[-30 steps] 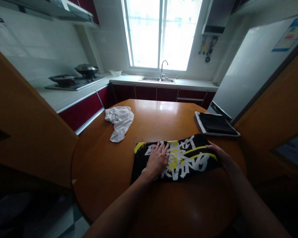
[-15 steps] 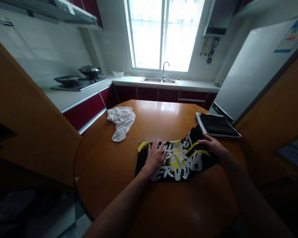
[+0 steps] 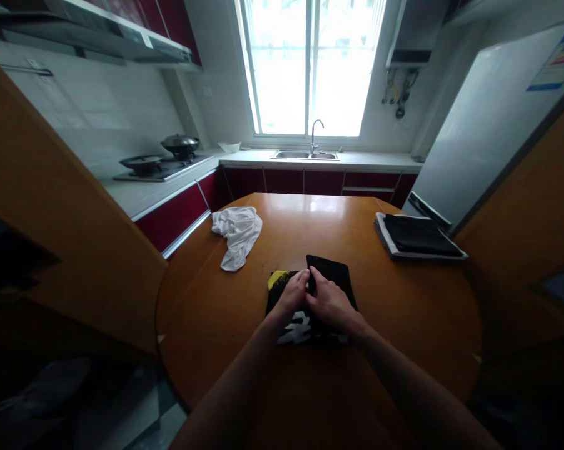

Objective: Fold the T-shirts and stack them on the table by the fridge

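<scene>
We list, from left to right: two pans (image 3: 140,164) on a hob (image 3: 162,171); one white cloth (image 3: 239,234), crumpled, on the far left part of the wooden table (image 3: 319,228); one black cloth (image 3: 334,270), yellow at its left corner and with white print, lying near the table's middle, its plain right part folded over the printed part. Our left hand (image 3: 295,294) rests on the black cloth, its grip nearly closed, fingers together; we cannot tell whether it pinches fabric. Our right hand (image 3: 329,304) meets it at the fold's edge, its grip slightly open, thumb and forefinger a little parted; any hold is unclear. Well apart, to the right: one folded pile (image 3: 420,237), black and white, flat on the table; beyond, one fridge (image 3: 479,125).
</scene>
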Action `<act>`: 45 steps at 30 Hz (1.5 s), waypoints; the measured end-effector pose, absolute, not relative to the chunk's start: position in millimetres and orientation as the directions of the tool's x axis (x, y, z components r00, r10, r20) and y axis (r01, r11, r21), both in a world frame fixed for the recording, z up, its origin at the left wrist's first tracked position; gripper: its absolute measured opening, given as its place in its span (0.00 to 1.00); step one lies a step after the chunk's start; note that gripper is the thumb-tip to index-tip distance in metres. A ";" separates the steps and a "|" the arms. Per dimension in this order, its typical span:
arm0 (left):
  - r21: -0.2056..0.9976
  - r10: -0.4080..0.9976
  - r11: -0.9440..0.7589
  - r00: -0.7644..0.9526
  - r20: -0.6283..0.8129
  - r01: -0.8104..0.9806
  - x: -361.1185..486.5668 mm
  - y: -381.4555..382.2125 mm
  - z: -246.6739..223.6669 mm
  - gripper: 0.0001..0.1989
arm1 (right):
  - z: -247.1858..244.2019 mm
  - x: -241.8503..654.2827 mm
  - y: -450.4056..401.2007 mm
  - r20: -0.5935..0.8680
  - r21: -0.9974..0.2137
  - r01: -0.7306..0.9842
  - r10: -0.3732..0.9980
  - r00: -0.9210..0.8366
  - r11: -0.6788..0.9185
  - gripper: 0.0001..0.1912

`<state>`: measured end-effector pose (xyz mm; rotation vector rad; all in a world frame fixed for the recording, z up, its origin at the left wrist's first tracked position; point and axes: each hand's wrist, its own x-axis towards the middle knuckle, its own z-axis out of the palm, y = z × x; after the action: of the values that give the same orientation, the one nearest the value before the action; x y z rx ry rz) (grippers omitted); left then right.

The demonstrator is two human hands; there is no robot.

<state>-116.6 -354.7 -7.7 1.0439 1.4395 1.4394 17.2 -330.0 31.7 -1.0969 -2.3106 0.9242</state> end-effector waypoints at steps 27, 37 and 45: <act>0.925 0.947 0.037 -0.309 0.088 0.377 -162.7 -385.2 39.8 0.24 | -45.0 115.3 -359.2 0.414 -0.439 0.359 0.540 -0.733 0.824 0.46; 0.957 0.963 0.149 -0.257 -0.083 0.250 -194.9 -409.9 2.0 0.35 | -55.4 111.8 -359.6 0.362 -0.380 0.350 0.485 -0.796 0.856 0.47; 0.942 0.981 0.106 -0.187 -0.047 0.320 -207.1 -418.3 -4.7 0.35 | -56.0 112.5 -359.0 0.320 -0.350 0.338 0.451 -0.833 0.873 0.47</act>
<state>-207.1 -418.3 -4.7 1.3004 1.6268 1.1026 112.5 -359.0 -56.0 -0.5824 -2.6472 0.3939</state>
